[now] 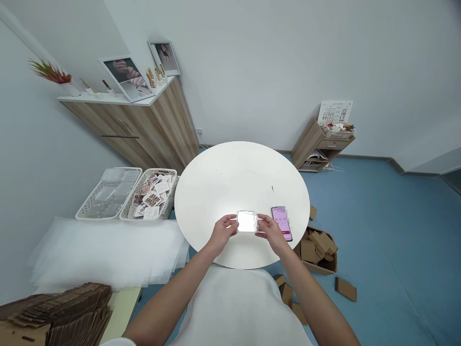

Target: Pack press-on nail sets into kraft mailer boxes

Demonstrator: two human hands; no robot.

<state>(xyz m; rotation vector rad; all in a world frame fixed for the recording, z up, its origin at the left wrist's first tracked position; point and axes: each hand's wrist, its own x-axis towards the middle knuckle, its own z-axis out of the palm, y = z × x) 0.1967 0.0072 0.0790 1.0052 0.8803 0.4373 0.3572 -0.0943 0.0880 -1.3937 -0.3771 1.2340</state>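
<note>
A person's two bare hands are holding a small shiny case [247, 221] over a round white table [237, 168], a little towards six o'clock from its centre. The left hand [221, 234] is pinching the case's nine-o'clock edge, thumb and fingers drawn nearly together on it; the right hand [272, 233] is gripping the three-o'clock edge in the same narrow pinch. Light is glaring off the top of the case, so whether it is touching the table I cannot tell. Just beside the right hand, at four o'clock on the table, a phone [282, 222] is lying face up, its pink screen showing a timer. Beyond the table's edge, at nine o'clock, a white basket [172, 192] is holding printed cards, and a second basket [82, 209] next to it is holding clear boxes. Translucent sheets [108, 250] are lying in a pile at eight o'clock. At four o'clock, a carton [322, 270] of small brown boxes is standing on the blue floor [382, 240]
</note>
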